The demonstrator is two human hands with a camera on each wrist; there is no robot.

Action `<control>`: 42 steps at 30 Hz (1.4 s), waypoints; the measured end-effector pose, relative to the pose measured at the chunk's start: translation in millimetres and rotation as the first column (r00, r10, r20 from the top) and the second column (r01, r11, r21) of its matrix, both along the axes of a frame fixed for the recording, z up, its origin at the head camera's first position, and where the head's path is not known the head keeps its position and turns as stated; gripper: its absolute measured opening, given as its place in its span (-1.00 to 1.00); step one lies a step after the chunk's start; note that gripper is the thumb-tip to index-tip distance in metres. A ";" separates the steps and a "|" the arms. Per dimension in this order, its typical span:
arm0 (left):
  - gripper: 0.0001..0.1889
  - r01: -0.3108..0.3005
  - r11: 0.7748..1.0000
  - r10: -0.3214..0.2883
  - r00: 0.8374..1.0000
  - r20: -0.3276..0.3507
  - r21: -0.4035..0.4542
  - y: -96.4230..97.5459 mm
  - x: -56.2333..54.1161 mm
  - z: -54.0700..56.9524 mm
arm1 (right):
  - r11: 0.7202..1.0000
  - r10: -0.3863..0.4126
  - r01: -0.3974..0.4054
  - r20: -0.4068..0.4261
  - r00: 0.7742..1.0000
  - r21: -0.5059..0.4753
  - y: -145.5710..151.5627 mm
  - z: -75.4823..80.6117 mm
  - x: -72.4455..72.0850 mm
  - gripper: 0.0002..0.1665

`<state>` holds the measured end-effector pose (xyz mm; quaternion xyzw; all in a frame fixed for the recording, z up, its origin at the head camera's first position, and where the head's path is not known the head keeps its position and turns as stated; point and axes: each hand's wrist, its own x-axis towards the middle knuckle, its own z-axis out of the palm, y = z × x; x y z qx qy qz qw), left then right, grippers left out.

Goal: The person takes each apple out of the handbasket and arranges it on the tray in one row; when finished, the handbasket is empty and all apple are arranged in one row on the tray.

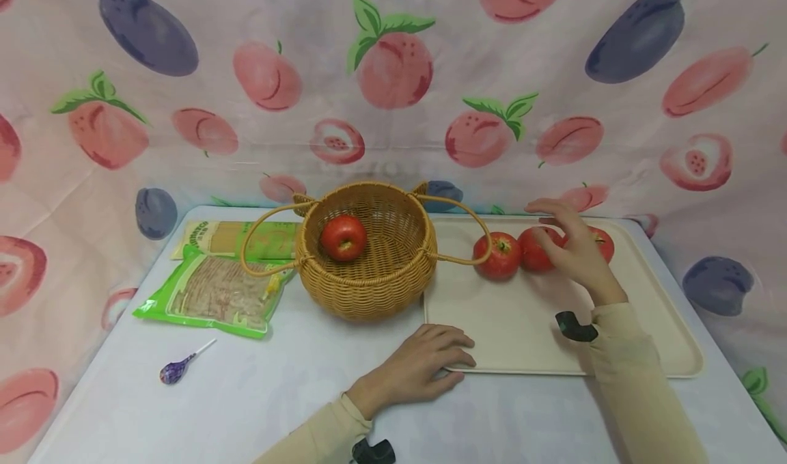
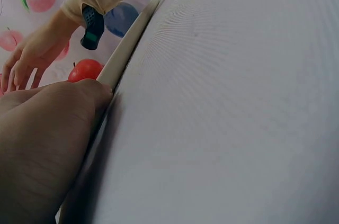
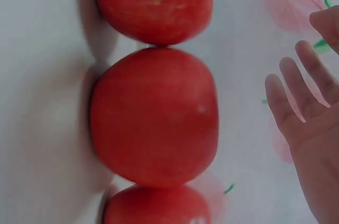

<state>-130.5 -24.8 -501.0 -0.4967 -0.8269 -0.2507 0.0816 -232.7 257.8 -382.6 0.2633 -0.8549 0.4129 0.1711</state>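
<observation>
My right hand [image 1: 578,255] hovers over a row of three red apples, its fingers spread and apart from them. The left apple [image 1: 498,257] touches the middle apple [image 1: 535,251]; the right apple [image 1: 604,244] is partly hidden behind the hand. In the right wrist view the middle apple [image 3: 154,118] fills the centre, with the fingers [image 3: 304,97] off to one side. All three sit on a cream tray [image 1: 510,334]. My left hand [image 1: 424,365] rests at the tray's near left corner, fingers loosely extended. Another apple [image 1: 343,238] lies inside a wicker basket [image 1: 363,300].
Left of the basket lie a green noodle packet [image 1: 221,293] and, behind it, a flat yellow-green packet [image 1: 270,238]. A purple-wrapped lollipop [image 1: 178,368] is on the white table [image 1: 277,389] nearer the front. The basket's right handle reaches over the left apple. A fruit-print cloth [image 1: 406,136] hangs behind.
</observation>
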 end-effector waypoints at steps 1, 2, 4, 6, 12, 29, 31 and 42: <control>-0.80 0.000 1.000 0.000 1.000 -0.003 0.000 -0.1 0.0 0.0 | 1.000 0.005 -0.005 0.000 1.000 0.019 -2.1 1.6 -0.5 -0.51; -0.80 0.001 1.000 -0.001 1.000 -0.005 0.002 -0.2 -0.1 0.3 | 0.999 0.009 -0.009 0.003 1.000 0.032 -4.4 3.4 -0.8 -0.51; -0.80 0.002 1.000 -0.002 1.000 -0.006 0.005 -0.5 -0.2 0.7 | 0.998 0.016 -0.016 0.002 1.000 0.053 -9.6 6.7 -1.7 -0.52; -0.80 0.002 1.000 -0.002 1.000 0.002 0.007 -0.8 -0.2 1.1 | 0.998 0.036 -0.036 -0.005 0.999 0.060 -14.8 9.9 -2.6 -0.53; -0.80 0.001 1.000 -0.001 1.000 -0.011 0.007 -1.3 -0.1 0.1 | 0.992 0.105 -0.102 -0.031 0.994 0.075 -29.0 18.5 -5.1 -0.53; -0.80 -0.002 1.000 0.002 0.999 0.037 0.006 -0.2 0.7 0.9 | 0.950 0.268 -0.257 -0.039 0.963 0.177 -56.9 11.7 -39.8 -0.47; -0.80 -0.001 1.000 0.001 0.999 0.045 0.006 -0.3 1.2 0.9 | 0.942 0.284 -0.275 -0.020 0.959 0.192 -62.7 12.0 -41.1 -0.48; -0.79 0.001 1.000 -0.001 1.000 -0.002 0.001 -1.4 0.7 -1.0 | 0.893 0.357 -0.343 0.004 0.934 0.290 -93.6 24.5 -47.6 -0.55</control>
